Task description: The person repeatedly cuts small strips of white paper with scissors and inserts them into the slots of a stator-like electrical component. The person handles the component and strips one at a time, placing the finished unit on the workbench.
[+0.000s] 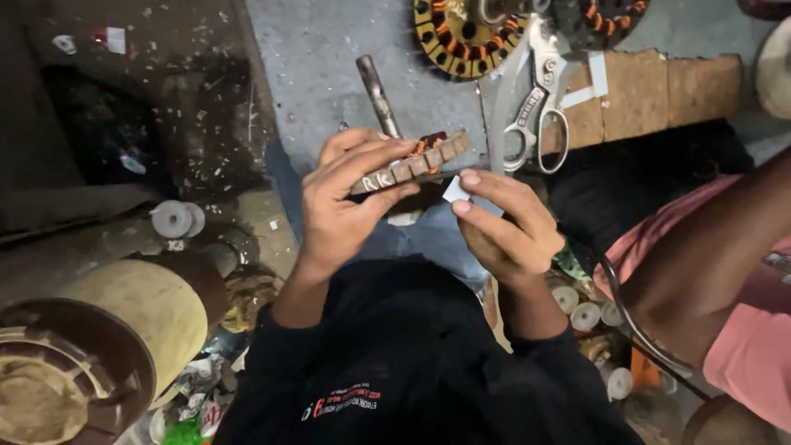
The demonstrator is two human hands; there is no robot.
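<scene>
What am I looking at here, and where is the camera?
The camera sits on a person's head and looks down at their own two bare hands. The left hand grips a round ring-shaped metal motor core with copper windings, seen edge-on. The right hand pinches a small white slip of paper beside it. On the grey floor lie steel scissors, a rusty metal rod and a second, yellow-painted motor core. Another person's arm in a pink sleeve enters from the right.
</scene>
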